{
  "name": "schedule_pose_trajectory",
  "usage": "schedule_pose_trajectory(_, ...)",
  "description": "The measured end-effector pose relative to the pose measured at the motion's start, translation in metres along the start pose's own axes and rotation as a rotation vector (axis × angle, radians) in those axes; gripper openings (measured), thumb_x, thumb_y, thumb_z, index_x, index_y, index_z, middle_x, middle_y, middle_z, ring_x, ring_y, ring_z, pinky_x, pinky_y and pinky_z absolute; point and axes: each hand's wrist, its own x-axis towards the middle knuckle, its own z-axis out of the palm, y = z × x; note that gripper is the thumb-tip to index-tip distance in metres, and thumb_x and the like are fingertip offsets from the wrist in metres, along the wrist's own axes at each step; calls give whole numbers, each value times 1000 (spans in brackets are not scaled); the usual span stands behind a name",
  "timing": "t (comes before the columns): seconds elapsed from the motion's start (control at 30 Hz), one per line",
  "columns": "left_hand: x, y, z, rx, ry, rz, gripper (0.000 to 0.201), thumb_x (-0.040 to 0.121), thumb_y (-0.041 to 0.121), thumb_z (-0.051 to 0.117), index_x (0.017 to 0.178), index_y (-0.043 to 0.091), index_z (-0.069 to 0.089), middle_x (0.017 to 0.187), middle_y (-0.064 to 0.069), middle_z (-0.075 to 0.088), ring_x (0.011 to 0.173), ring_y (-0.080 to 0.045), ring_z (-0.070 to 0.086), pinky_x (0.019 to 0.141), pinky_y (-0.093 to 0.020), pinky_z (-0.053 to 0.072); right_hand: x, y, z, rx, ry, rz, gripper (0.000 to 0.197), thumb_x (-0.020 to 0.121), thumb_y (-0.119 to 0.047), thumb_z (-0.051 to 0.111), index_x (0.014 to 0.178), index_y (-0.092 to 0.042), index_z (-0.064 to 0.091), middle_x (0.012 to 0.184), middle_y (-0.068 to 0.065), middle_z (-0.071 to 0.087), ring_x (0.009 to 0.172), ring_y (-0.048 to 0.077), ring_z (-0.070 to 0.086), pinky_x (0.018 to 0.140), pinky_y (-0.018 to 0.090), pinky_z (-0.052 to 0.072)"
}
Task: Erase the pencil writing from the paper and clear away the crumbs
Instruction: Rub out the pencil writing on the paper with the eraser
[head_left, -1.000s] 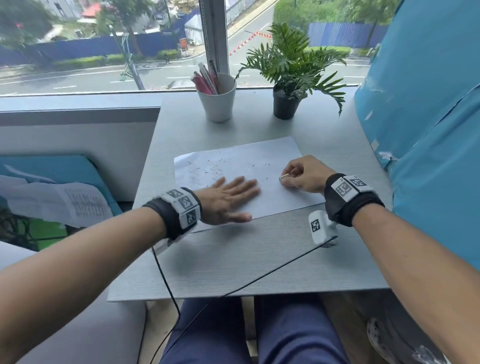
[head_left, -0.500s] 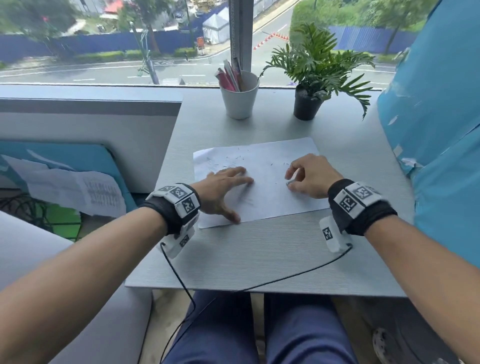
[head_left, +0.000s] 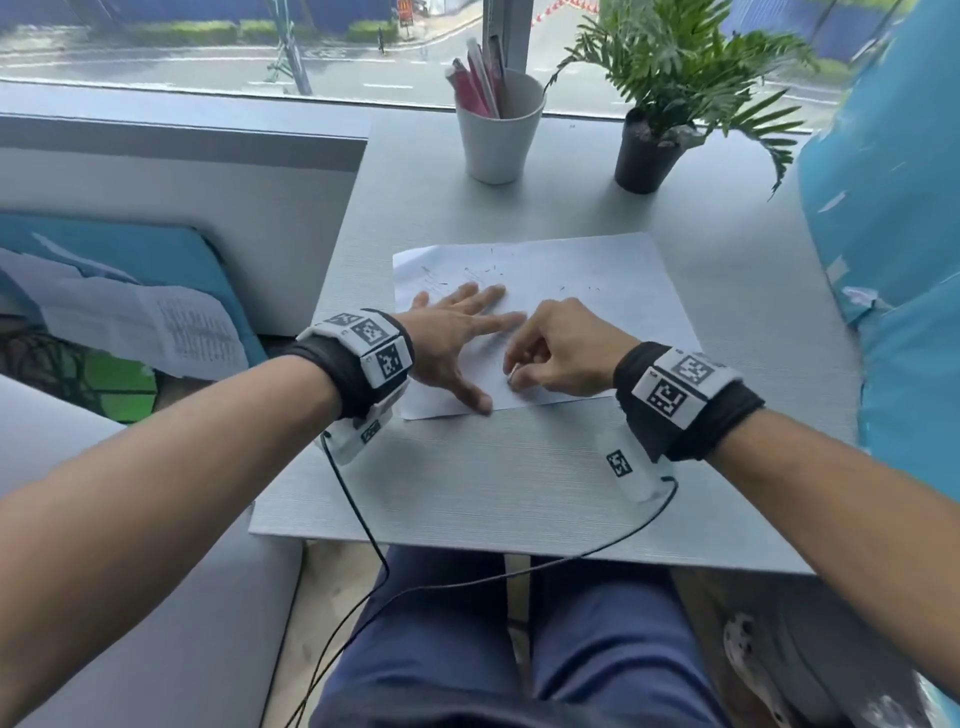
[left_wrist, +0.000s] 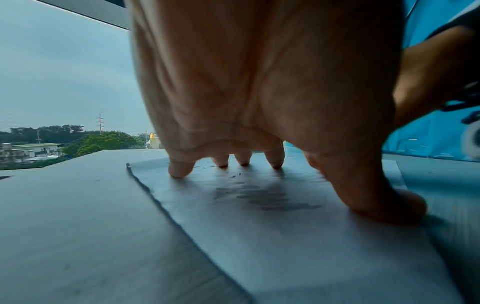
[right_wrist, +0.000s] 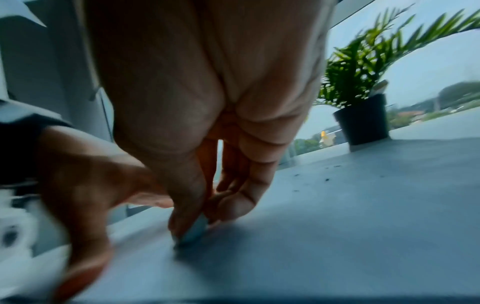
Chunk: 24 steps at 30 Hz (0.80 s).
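White eraser (right_wrist: 195, 230) pinched on paper (head_left: 597, 270), right hand (head_left: 566, 348)

The right hand (head_left: 566, 353) has slid its eraser (right_wrist: 193, 231) leftward beside the left hand (head_left: 457, 343).

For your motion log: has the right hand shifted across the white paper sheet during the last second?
Yes. The right hand moved left, from the white paper sheet's right part to beside the left hand.

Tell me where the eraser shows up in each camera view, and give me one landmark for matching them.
Head: the eraser is a pale sliver in the right hand, low on the paper.
Left wrist: not in it; only the left hand on the paper.
Right wrist: lower centre, pinched at the fingertips, its tip on the paper.
Landmark: the plant shows in head and right wrist views; the paper shows in all three.
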Motion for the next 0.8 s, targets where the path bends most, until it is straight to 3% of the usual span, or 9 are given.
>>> schedule_pose_trajectory(0.1, 1, 0, 0, 5, -4, 5, 124, 62, 76, 73, 155, 47, -5, 162, 11, -25, 149, -16, -23, 116, -65, -6, 10, 12, -8, 12, 178, 76, 7, 76, -17, 76, 81, -20, 80, 68, -5, 67, 67, 10, 60, 67, 24, 52)
schedule_pose_trajectory(0.27, -2, 1, -1, 8, -2, -1, 124, 63, 75, 73, 154, 48, -6, 162, 10, -24, 149, -17, -22, 116, -65, -5, -2, 0, 0, -36, -40, 23, 6, 76, -20, 77, 80, -23, 79, 66, -10, 66, 66, 5, 60, 60, 19, 50)
schedule_pose_trajectory(0.4, -2, 3, -2, -7, -6, 0, 123, 64, 73, 75, 154, 49, -5, 163, 10, -23, 149, -17, -22, 116, -65, -6, 1, 13, -5, 52, 180, 100, 6, 76, -20, 77, 82, -22, 80, 68, -5, 69, 67, 8, 63, 68, 22, 54)
schedule_pose_trajectory(0.53, -2, 2, -1, 7, -11, -2, 124, 62, 75, 74, 153, 50, -6, 162, 10, -24, 149, -17, -22, 115, -66, -4, -6, 4, 0, 13, 5, 25, 7, 76, -22, 79, 82, -22, 80, 70, -6, 71, 69, 6, 64, 64, 19, 53)
schedule_pose_trajectory(0.67, -2, 4, -2, 11, -17, -9, 123, 62, 75, 74, 153, 50, -5, 162, 11, -23, 149, -16, -22, 115, -69, -2, -1, 13, -6, 59, 201, 101, 8, 75, -20, 78, 83, -19, 81, 67, -8, 69, 66, 5, 63, 67, 22, 54)
schedule_pose_trajectory(0.8, -3, 4, -2, 16, -24, -18, 123, 62, 75, 73, 153, 51, -7, 162, 11, -24, 149, -16, -23, 115, -68, -3, -9, 3, 3, 22, 37, 12, 9, 75, -19, 79, 83, -19, 80, 71, -7, 72, 67, 5, 65, 64, 18, 52)
